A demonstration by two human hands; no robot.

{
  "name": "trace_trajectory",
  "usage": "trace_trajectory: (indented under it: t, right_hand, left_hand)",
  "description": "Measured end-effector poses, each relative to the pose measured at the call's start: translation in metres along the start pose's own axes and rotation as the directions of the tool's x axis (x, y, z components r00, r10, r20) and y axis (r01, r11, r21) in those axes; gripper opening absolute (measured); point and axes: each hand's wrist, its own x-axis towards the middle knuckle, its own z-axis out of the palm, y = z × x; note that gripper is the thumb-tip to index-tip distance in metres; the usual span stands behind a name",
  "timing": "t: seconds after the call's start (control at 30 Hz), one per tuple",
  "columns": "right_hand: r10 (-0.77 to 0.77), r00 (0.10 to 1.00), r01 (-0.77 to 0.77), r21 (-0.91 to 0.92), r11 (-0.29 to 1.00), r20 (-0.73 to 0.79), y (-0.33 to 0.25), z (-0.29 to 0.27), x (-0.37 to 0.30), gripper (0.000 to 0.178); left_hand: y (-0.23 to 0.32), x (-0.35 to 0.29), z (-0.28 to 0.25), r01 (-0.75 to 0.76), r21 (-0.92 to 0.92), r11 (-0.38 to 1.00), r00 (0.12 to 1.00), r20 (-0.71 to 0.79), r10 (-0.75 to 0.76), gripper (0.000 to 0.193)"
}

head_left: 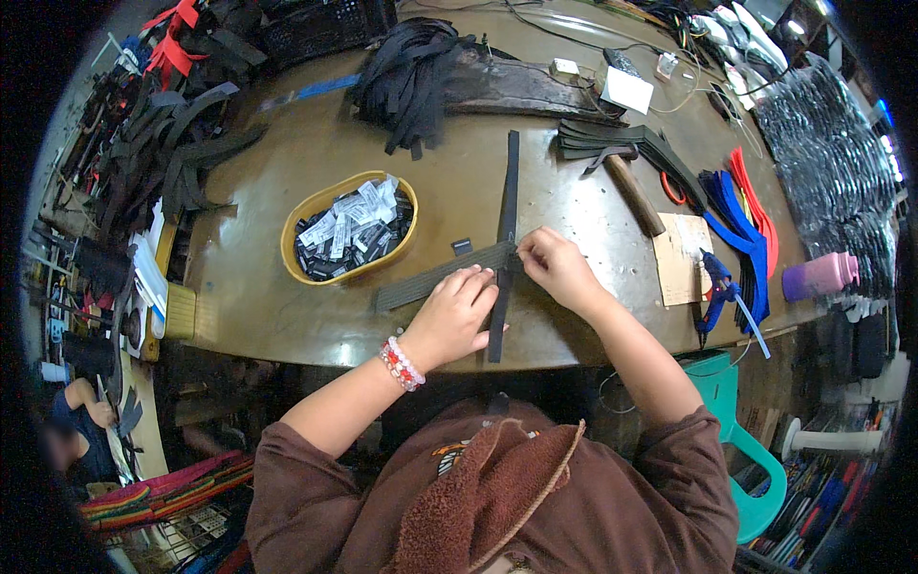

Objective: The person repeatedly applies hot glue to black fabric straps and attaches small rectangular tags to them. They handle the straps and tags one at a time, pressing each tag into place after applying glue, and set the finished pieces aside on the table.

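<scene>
Fingers of right hand [557, 269] pinch crossed black straps [504, 251]; left hand [459, 311] presses flat, fingers together.

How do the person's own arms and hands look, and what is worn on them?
Both hands are bare, without gloves. The left hand has beaded bracelets at the wrist, in red, white and pink beads. The right hand shows no bracelet, watch or ring. Dark brown sleeves are pushed up near the elbows, so both forearms are uncovered.

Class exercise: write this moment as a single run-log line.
left hand: pressing grey strap | right hand: pinching where black strap crosses it | nearby: yellow basket of labels, hammer, blue glue gun
</scene>
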Motion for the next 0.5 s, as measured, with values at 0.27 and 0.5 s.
trace_trajectory:
  t: [0.27,0.5]
  right_hand:
    - [0.412,0.793,-0.609,0.6,0.518,0.449,-0.009,-0.033,0.016,0.016]
    - [0.517,0.742,-0.648,0.261,0.715,0.427,-0.002,-0.014,0.019,0.017]
  left_hand:
    - [0.004,0.001,-0.001,0.02,0.035,0.999,0.999,0.047,-0.021,0.05]
    - [0.005,0.001,-0.001,0.038,-0.014,0.999,0.999,0.011,-0.038,0.05]
